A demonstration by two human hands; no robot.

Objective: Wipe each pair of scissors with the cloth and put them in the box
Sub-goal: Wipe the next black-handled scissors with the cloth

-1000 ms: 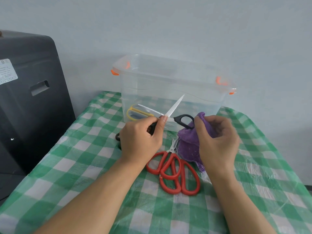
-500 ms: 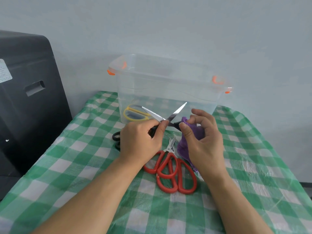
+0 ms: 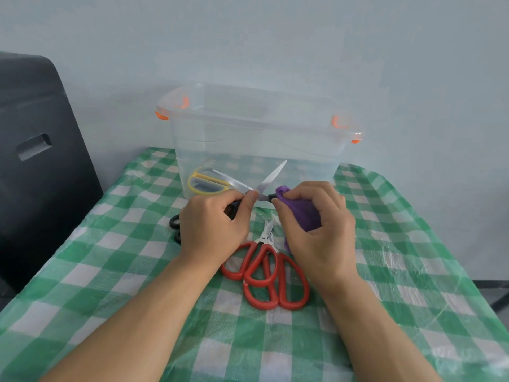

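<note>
We are working through the wiping step on the black-handled scissors (image 3: 268, 181), and we judge the task roughly midway: one yellow-handled pair (image 3: 205, 183) is already lying inside the clear plastic box (image 3: 256, 139), while two red-handled pairs (image 3: 264, 274) and what looks like another black-handled pair (image 3: 175, 228) are waiting on the checked counter (image 3: 110, 271).

Our left hand (image 3: 213, 228) is curling its fingers round the black handles, thumb pressing near the pivot, so the blades are standing splayed apart; one is pointing toward one o'clock, across the front wall of the box. The other blade we cannot trace cleanly against the yellow pair behind it. Our right hand (image 3: 314, 230) is pinching the purple cloth (image 3: 298, 206) bunched between thumb and fingers, and the cloth is sitting at three o'clock from the pivot, touching or just short of the metal; we cannot tell which.

The next move, as we read it, is calling for the cloth to run along a blade from pivot toward tip, with fingers staying behind the fabric and off the edge. After that the blades need closing before the pair is going over the box rim at twelve o'clock. The red pairs are lying at six o'clock, just below and between both hands.
</note>
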